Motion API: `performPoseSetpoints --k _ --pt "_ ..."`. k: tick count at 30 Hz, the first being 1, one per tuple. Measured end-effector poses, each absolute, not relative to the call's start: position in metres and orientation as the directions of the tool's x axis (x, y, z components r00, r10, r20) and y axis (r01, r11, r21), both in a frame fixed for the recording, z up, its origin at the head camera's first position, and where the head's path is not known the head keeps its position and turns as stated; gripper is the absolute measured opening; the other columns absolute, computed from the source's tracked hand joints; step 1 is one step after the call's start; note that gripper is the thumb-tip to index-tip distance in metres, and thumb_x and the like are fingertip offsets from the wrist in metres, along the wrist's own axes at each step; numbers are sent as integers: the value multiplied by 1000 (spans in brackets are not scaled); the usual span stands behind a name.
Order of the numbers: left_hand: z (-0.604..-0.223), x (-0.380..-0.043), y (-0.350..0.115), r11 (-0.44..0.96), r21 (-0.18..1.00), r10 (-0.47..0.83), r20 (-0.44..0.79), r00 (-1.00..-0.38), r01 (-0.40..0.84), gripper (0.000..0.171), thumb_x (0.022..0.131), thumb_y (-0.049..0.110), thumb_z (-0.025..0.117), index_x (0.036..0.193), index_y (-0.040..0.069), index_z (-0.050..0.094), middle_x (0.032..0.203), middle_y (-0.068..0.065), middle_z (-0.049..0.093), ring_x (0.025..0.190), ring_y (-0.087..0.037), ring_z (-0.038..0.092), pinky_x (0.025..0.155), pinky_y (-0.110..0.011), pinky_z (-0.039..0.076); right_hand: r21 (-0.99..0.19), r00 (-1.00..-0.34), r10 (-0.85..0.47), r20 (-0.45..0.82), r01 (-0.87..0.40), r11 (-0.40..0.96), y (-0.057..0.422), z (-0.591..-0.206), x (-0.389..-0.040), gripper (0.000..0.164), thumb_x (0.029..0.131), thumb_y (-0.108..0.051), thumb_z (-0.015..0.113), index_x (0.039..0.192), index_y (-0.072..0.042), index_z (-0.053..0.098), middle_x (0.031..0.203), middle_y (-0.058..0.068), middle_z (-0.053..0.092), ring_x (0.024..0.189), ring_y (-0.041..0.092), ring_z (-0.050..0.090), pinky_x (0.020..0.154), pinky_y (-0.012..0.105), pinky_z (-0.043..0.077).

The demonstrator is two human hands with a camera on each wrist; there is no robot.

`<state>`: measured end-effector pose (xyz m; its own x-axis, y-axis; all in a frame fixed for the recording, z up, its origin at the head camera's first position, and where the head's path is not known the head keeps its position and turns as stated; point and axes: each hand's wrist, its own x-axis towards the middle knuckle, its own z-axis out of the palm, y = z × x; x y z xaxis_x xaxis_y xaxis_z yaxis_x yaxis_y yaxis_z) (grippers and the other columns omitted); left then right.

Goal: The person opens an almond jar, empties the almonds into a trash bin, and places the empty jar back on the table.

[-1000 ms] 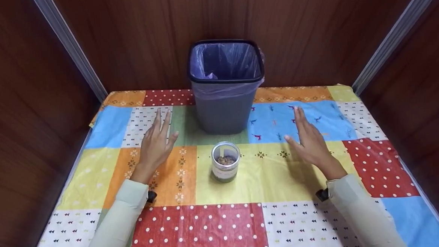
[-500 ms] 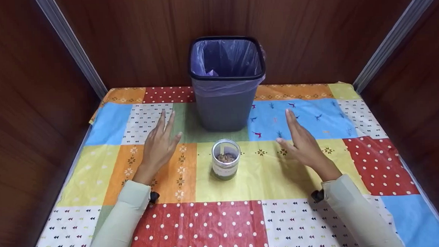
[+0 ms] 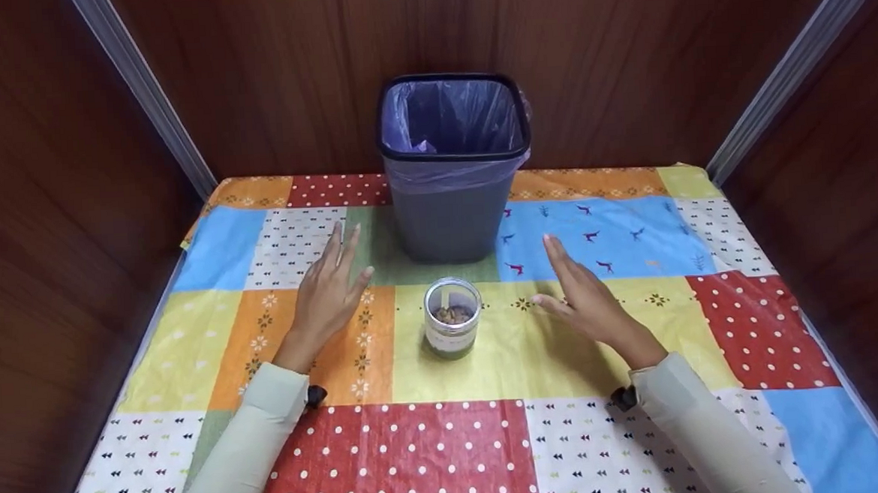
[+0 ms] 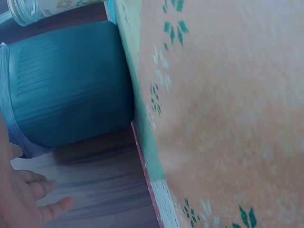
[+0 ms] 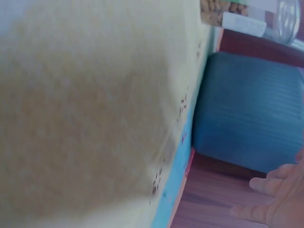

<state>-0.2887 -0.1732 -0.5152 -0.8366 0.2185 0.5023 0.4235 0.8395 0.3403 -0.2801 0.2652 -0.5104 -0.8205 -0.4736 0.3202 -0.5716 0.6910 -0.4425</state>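
Observation:
A clear open jar (image 3: pixel 453 336) stands upright on the patterned tablecloth, with brown pellet-like pieces (image 5: pixel 216 10) in its lower part and a label on its side. To the jar's left is my left hand (image 3: pixel 327 297), fingers straight, touching nothing. On the other side my right hand (image 3: pixel 589 306) is held out with straight fingers, apart from the jar. Behind the jar stands a grey bin (image 3: pixel 449 220) with a black rim and a purplish plastic liner (image 3: pixel 462 117). Each wrist view catches part of its own hand and the bin's side.
The patchwork tablecloth (image 3: pixel 398 466) covers the table. Brown wood-grain panels (image 3: pixel 625 64) close off the back and both sides, with metal strips (image 3: pixel 149 89) at the corners.
Both hands have moved inward toward the jar, the right one farther than the left. Jar and bin stay in place; the head view has shifted slightly.

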Motion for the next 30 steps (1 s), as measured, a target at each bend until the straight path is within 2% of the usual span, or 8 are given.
performPoseSetpoints --k 4,8,11,16,21,26,28,30 --pt "-514 -286 -166 832 352 225 492 -841 429 68 106 50 43 163 18 23 169 -14 11 140 -43 43 103 -61 44 -430 -814 -489 313 -580 692 259 -514 -277 94 99 -36 66 165 -16 1 170 5 3 146 42 31 115 63 27" --pt "-515 -284 -160 814 395 213 478 -852 426 67 105 41 50 163 21 24 169 -13 13 132 -44 51 87 -57 52 -432 -820 -490 298 -573 696 253 -516 -273 95 99 -38 66 165 -20 1 170 5 5 147 43 29 117 62 25" --pt "-517 -283 -156 803 421 211 460 -863 421 66 106 43 48 164 24 22 168 -13 15 130 -45 53 79 -54 53 -446 -819 -500 282 -574 687 247 -518 -270 94 98 -38 66 165 -21 2 170 5 5 148 42 27 118 62 22" --pt "-515 -283 -149 786 439 229 445 -866 434 65 107 50 42 164 28 20 168 -14 18 128 -47 54 86 -60 52 -449 -799 -526 292 -600 662 238 -519 -266 91 98 -36 67 165 -15 9 170 10 10 148 41 29 117 62 26" --pt "-513 -283 -141 773 441 246 455 -856 456 67 106 58 35 163 27 22 168 -11 18 137 -45 46 96 -64 48 -469 -804 -520 288 -592 656 232 -519 -265 89 98 -40 66 164 -12 12 169 9 13 149 37 29 117 60 27" --pt "-517 -280 -134 774 440 251 445 -859 455 65 106 55 39 163 26 24 168 -10 18 138 -44 45 91 -60 52 -485 -813 -528 246 -575 659 223 -521 -263 91 99 -41 65 165 -25 4 170 2 7 151 34 24 119 60 23" --pt "-519 -278 -132 777 435 258 441 -860 456 65 106 52 41 163 26 23 168 -10 17 135 -44 49 86 -57 55 -488 -812 -534 234 -573 658 219 -523 -261 93 99 -42 65 165 -29 1 170 0 5 152 34 22 119 60 22" --pt "-520 -276 -129 775 431 268 439 -858 462 64 107 48 43 163 26 23 168 -9 17 129 -44 55 80 -53 57 -488 -808 -540 235 -579 654 217 -525 -259 93 98 -43 65 165 -27 2 170 0 5 151 35 23 118 61 23"
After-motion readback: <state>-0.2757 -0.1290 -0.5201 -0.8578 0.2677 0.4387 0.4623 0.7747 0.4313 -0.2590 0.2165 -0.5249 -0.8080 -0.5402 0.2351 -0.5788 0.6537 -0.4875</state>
